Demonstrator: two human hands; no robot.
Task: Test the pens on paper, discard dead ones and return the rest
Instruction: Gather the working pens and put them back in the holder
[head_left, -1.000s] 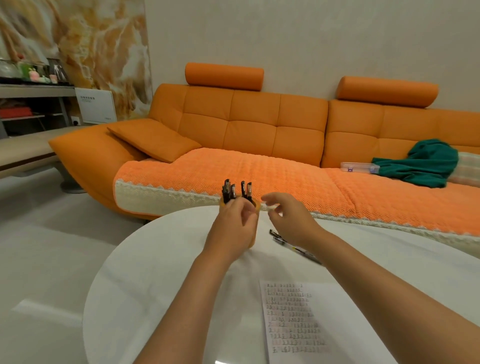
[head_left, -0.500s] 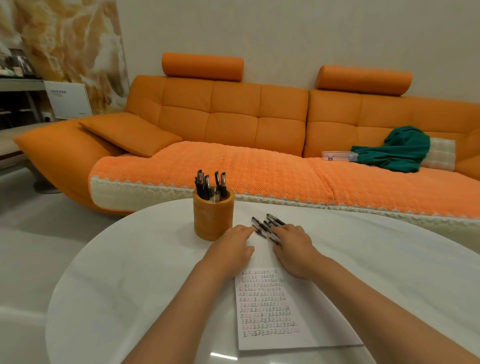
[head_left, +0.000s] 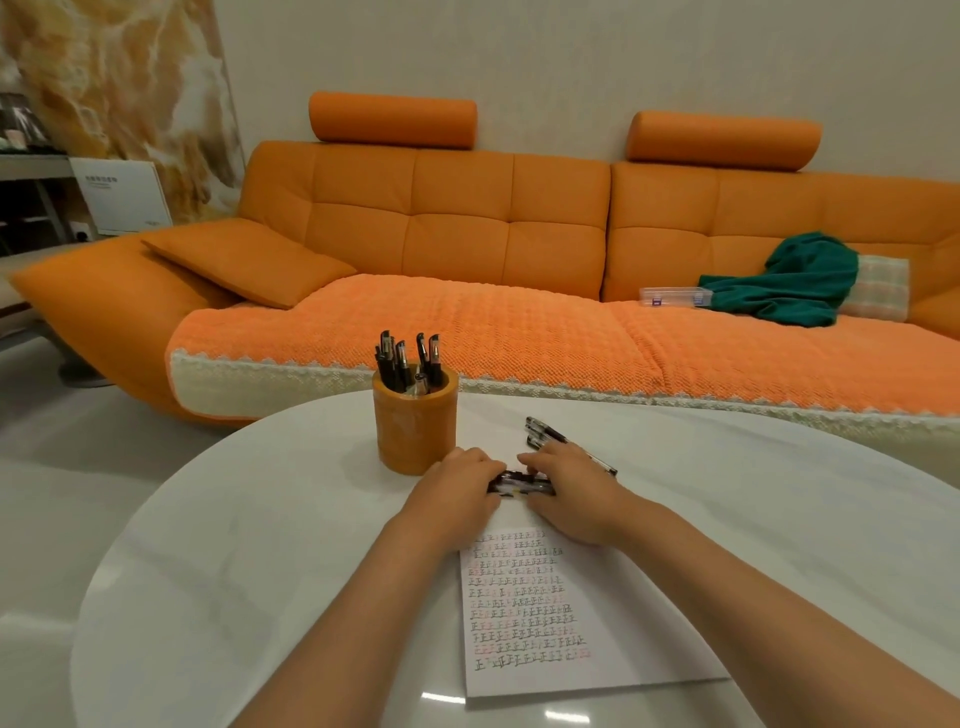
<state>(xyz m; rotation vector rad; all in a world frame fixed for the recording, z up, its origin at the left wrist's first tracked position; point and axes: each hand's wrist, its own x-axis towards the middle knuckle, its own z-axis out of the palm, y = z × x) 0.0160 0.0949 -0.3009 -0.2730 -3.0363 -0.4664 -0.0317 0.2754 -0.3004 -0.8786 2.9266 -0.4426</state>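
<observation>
Glossy white table (head_left: 260, 545): fingers of left hand (head_left: 457, 488) and right hand (head_left: 569, 491) grip a slim black pen (head_left: 519, 483).

One pen (head_left: 521, 483): both ends covered by left hand (head_left: 457, 486) and right hand (head_left: 569, 493); capped or not, cannot tell. The loose pens (head_left: 545, 435) run under right hand. The paper (head_left: 639, 623): top edge hidden, marks too small to read. The sofa (head_left: 467, 234) cut off at right.

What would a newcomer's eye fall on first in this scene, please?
The big orange sofa fills the background behind the round white table. On the table, the left hand and right hand grip a dark pen over the written sheet, beside an orange cup of pens.
</observation>
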